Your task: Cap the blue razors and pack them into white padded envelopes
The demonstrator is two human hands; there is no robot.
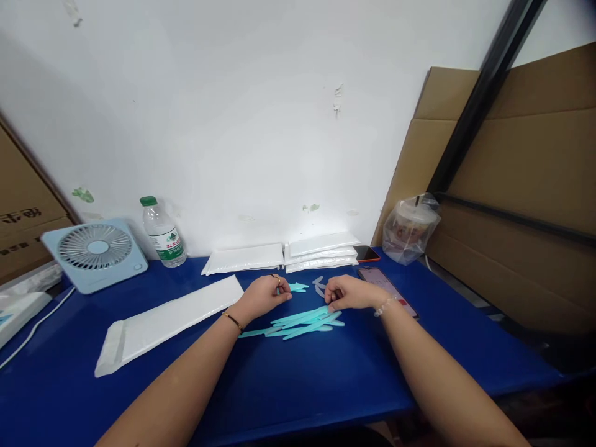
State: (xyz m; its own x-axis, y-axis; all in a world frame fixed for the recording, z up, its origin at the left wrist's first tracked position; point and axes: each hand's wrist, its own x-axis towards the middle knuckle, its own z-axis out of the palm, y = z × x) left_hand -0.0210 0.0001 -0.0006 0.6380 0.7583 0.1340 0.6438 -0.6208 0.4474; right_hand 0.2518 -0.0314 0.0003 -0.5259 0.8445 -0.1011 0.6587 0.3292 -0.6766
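Forearms (179, 385) at 7 and 5 o'clock | left hand (261, 297) at 10, fingers curled by a few turquoise sticks (298, 287); right hand (350, 292) at 2, fingers bunched at central turquoise pile (302, 326); cannot tell grips | seemingly partway: translucent pieces (320, 290) apart at 1, pile loose

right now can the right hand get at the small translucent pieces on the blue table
Probably yes: the small translucent pieces lie just left of the right hand, with nothing visible between, and the pile of turquoise strips sits nearer the camera. Whether that hand holds anything is unclear.
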